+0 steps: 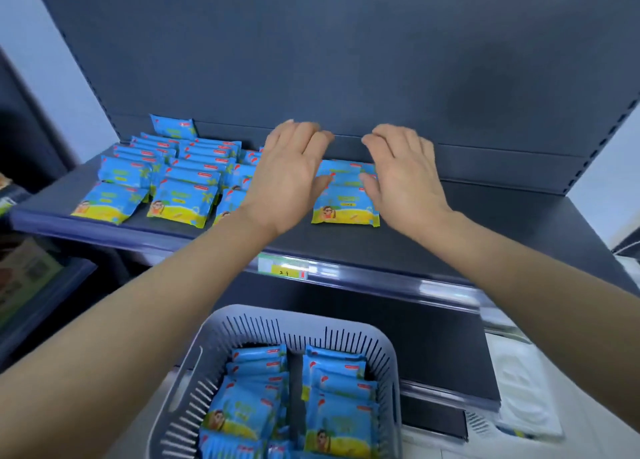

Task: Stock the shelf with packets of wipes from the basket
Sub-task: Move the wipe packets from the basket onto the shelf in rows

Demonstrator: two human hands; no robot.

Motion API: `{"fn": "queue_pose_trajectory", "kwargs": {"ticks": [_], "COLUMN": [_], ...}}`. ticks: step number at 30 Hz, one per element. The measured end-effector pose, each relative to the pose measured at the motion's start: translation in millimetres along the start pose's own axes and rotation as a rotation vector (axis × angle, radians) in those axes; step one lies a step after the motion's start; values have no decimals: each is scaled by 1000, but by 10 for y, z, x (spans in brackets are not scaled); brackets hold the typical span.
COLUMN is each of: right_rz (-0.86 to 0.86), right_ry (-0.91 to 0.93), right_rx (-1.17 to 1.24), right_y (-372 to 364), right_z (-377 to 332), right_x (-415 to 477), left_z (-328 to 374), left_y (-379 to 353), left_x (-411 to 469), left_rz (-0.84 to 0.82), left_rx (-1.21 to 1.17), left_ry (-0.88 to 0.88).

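Observation:
Blue and yellow wipe packets lie in rows on the dark shelf (467,236). At its left stand several rows of packets (180,184). A short row of packets (344,202) sits in the middle, between my hands. My left hand (291,174) is against this row's left side with fingers straight and spread. My right hand (401,171) flanks the row's right side, fingers extended and slightly bent. Neither hand grips a packet. Below, the grey slotted basket (388,358) holds two columns of more packets (336,403).
The shelf's right half is bare dark board. A price label (282,268) is clipped to the shelf's front rail. Boxed goods (24,278) stand on a neighbouring shelf at the left. White packaged items (519,389) lie to the right of the basket.

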State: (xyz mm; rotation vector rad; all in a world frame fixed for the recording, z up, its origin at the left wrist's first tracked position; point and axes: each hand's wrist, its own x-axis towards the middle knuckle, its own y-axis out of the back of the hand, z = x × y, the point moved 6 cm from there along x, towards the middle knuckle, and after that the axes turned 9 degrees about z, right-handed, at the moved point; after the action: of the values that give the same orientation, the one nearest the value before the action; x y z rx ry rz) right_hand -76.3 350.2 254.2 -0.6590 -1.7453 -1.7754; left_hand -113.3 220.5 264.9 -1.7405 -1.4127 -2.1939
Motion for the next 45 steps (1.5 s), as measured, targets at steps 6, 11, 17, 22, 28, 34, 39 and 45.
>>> {"fn": "queue_pose_trajectory", "kwargs": {"ticks": [6,11,17,22,28,34,39,45], "right_rz": [139,-3,-323,-729,-1133,-1279,-1297,-1257], "right_ry": [24,6,104,102,53,-34,-47,-108], "right_rx": [28,64,132,80,2,-6,-55,-123], "right_y": [536,330,-353,-1017,-1538,-1764,-1879,-1957], "right_z": [-521,-832,-1098,-1117,-1114,-1144,-1112,-1001], "right_x": [-165,-681,-1628,-2394,-3081,-3356,-3448,-3532], "left_z": [158,212,136,-35,-311,-437,-493,-460], "left_y": [726,695,83,-350,-659,-867,-1000,-1201], "left_x": [-295,-900,-2112,-2908,-3438,-3669,-3797,-4022], "left_rz": [108,1,-430,-660,-825,-933,-1033,-1175], "left_rx": [-19,-110,-207,-216,-91,-34,-5,0], "left_ry": [-61,-43,-6,64,91,106,123,158]}}
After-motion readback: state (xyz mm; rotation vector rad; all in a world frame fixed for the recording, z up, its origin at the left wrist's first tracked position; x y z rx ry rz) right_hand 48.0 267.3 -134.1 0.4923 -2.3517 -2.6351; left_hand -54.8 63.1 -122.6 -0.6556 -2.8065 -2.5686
